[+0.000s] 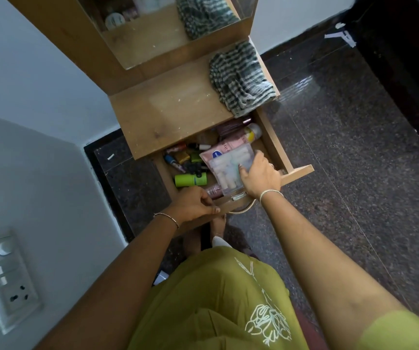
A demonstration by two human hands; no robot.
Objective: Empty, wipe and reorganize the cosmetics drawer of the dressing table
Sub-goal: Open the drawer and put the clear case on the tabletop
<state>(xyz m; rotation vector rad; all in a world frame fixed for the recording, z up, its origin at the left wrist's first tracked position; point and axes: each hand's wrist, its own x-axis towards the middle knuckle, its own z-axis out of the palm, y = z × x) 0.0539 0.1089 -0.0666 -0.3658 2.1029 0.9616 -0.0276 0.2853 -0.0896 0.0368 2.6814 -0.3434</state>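
The wooden drawer [274, 137] of the dressing table stands pulled out and full of cosmetics. My right hand [259, 176] grips a clear plastic pouch [226, 168] of white items, lying over a pink packet [228, 149]. My left hand [195, 204] holds the drawer's front edge, fingers curled over it. A green tube [190, 179], a white bottle [252, 131] and several small dark bottles and tubes [183, 157] lie inside.
A striped grey-and-white cloth [238, 79] lies on the right of the tabletop [173, 107], below the mirror [163, 29]. Dark granite floor [342, 147] spreads to the right. A white wall with a switch panel [6, 276] is on my left.
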